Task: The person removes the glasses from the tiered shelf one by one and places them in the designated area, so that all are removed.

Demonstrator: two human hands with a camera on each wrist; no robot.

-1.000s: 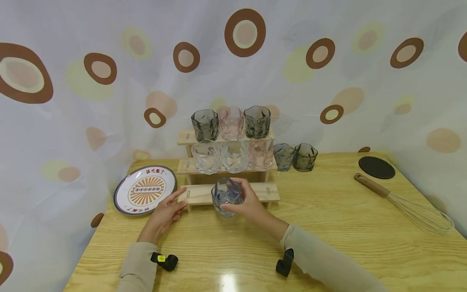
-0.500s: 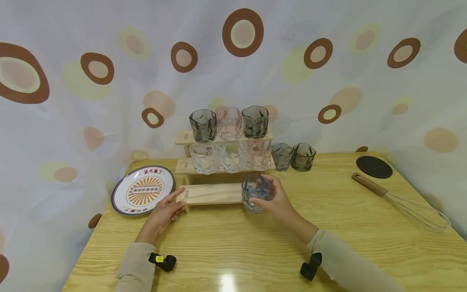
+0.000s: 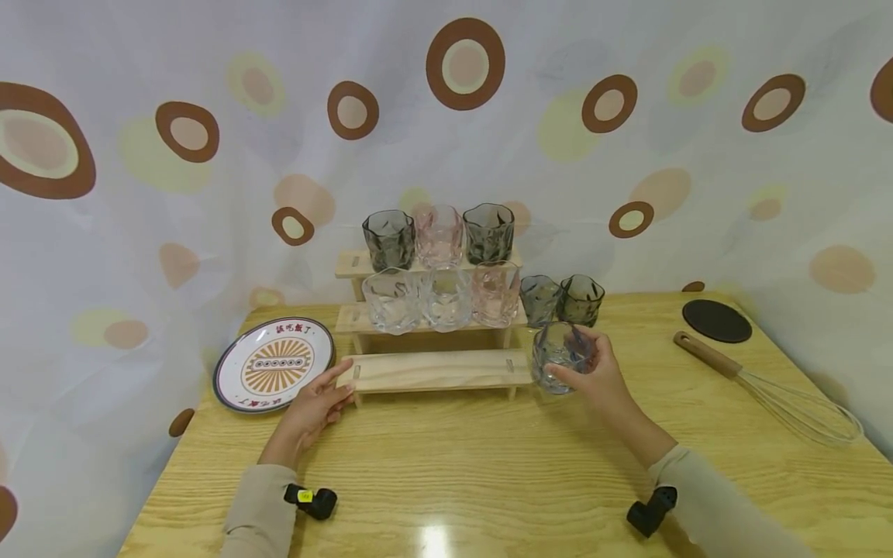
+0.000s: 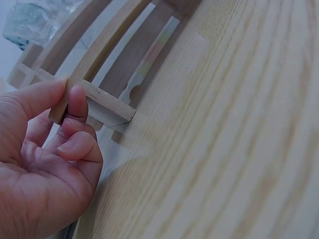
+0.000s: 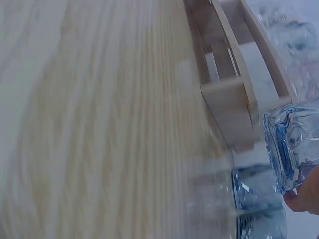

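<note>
My right hand [image 3: 605,381] grips a bluish clear glass tumbler [image 3: 560,358] just past the right end of the rack's lowest shelf. In the right wrist view the tumbler [image 5: 294,142] shows at the right edge, with one fingertip [image 5: 301,196] against it. My left hand [image 3: 314,409] pinches the left end of the lowest wooden shelf [image 3: 432,370], which bears nothing. Thumb and index finger close on that board's end [image 4: 75,87] in the left wrist view. On the middle shelf stand two clear tumblers [image 3: 392,302] and a pinkish one [image 3: 496,294].
The top shelf carries two grey tumblers [image 3: 390,240] around a pink one [image 3: 439,236]. A blue-grey tumbler [image 3: 539,301] and a dark grey tumbler [image 3: 581,301] stand right of the rack. A plate [image 3: 275,364] lies left; a whisk [image 3: 767,387] and black disc [image 3: 717,321] lie right.
My right hand has carried the bluish tumbler rightward, from over the lowest shelf to beyond its right end. The left hand keeps its hold on the shelf's left end.
</note>
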